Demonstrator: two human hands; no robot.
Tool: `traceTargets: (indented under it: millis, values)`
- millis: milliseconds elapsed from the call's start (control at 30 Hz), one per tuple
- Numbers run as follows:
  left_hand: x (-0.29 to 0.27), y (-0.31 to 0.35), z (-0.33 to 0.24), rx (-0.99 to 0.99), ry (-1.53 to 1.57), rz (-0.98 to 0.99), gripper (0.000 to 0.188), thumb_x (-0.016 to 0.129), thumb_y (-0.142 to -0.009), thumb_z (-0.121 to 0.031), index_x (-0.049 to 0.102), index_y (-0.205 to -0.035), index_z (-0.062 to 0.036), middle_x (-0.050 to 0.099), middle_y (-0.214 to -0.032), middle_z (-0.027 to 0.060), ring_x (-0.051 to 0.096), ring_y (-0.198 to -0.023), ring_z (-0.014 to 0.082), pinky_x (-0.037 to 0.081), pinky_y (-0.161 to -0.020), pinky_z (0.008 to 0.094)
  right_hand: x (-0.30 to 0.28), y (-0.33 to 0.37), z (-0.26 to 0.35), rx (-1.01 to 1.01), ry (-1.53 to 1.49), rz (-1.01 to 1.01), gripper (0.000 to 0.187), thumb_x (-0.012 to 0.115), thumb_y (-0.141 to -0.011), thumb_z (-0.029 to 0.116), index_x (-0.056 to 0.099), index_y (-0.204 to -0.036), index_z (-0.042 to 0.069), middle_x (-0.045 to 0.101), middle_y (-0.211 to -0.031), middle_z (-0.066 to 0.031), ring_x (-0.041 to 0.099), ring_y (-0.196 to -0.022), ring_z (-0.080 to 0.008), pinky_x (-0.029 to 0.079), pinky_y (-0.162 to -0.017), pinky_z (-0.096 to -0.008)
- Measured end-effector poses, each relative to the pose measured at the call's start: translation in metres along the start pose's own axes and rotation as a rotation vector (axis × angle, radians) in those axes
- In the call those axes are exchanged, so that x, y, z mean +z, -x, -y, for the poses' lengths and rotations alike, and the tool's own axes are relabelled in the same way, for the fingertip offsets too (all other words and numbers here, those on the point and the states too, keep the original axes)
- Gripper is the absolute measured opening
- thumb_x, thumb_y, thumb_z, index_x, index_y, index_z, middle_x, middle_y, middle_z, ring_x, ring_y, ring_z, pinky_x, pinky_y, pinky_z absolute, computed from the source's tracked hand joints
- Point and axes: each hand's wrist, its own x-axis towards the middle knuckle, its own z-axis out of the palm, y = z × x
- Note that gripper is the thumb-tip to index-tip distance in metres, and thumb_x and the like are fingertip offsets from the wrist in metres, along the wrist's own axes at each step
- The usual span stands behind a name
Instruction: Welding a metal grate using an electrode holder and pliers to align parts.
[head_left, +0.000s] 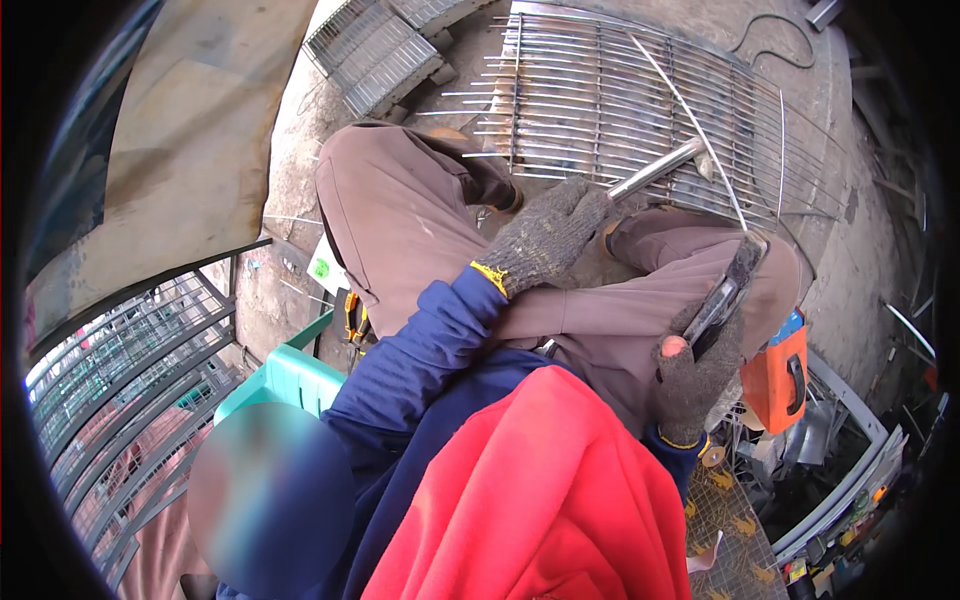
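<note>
My left hand (550, 237), in a grey knit glove with a yellow cuff, is closed round the near end of a shiny metal tube (655, 170). The tube points up and right over the metal grille (570, 95); a pale lump shows at its far end. My right hand (698, 375), also gloved with a bare thumb tip showing, grips a dark welding electrode holder (728, 290) above my right knee. From the holder's tip a long thin rod (690, 125) slants up and left across the grille's bars. Whether the rod touches the bars I cannot tell.
An orange box (777, 380) with a black handle stands right of my right hand, near scrap metal. At left are a teal plastic container (290, 378), yellow-black pliers (352, 315) and a barred rack (140, 385). Wire-mesh pieces (375, 55) lie at the far left; red cloth (550, 500) hangs below.
</note>
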Motion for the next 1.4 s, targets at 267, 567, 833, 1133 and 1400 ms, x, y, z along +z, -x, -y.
traceTargets:
  millis: [267,567,833,1133,1400]
  values:
    - [-0.162,-0.017,-0.03,-0.578,0.333,-0.485,0.026,0.058,-0.102,-0.023,0.062,-0.111,0.0006,0.06,-0.089,0.0029,0.056,-0.074,0.0107,0.046,-0.071,0.0239,0.007,0.001,0.005,0.038,-0.24,-0.16,0.112,0.085,-0.064,0.064,0.042,-0.137,-0.009,0.056,-0.079,0.0002,0.051,-0.062,-0.0075,0.039,-0.055,-0.0207]
    - [-0.202,-0.06,-0.007,-0.257,-0.178,-0.377,0.026,0.061,-0.101,-0.024,0.062,-0.115,-0.0029,0.068,-0.098,0.01,0.063,-0.09,0.0135,0.049,-0.079,0.0277,0.009,-0.003,0.011,0.09,-0.192,-0.071,0.112,0.087,-0.062,0.063,0.043,-0.136,-0.008,0.055,-0.081,0.0008,0.051,-0.063,-0.0069,0.04,-0.057,-0.0203]
    - [-0.18,-0.088,-0.036,-0.389,0.093,-0.36,0.013,0.065,-0.097,-0.011,0.059,-0.103,-0.0004,0.057,-0.083,0.0013,0.054,-0.071,0.008,0.045,-0.062,0.023,0.012,-0.011,0.015,0.067,-0.01,-0.048,0.113,0.081,-0.063,0.071,0.046,-0.135,-0.009,0.056,-0.077,0.0016,0.05,-0.064,-0.0067,0.038,-0.059,-0.0203]
    - [-0.184,-0.094,-0.023,-0.562,0.11,-0.224,0.019,0.068,-0.096,-0.015,0.061,-0.104,0.0,0.066,-0.083,0.0068,0.059,-0.068,0.0081,0.046,-0.058,0.0248,0.019,-0.016,0.023,0.105,0.013,-0.045,0.111,0.083,-0.063,0.069,0.047,-0.135,-0.007,0.056,-0.082,0.0018,0.05,-0.069,-0.007,0.039,-0.061,-0.0209]
    - [-0.204,-0.102,-0.044,-0.633,-0.231,0.073,0.024,0.067,-0.096,-0.02,0.061,-0.11,-0.0018,0.07,-0.086,0.0137,0.068,-0.076,0.0204,0.054,-0.069,0.035,-0.001,-0.022,0.018,0.193,-0.178,0.24,0.092,0.09,-0.069,0.03,0.042,-0.14,-0.003,0.057,-0.106,-0.0045,0.056,-0.087,-0.0128,0.049,-0.076,-0.0275]
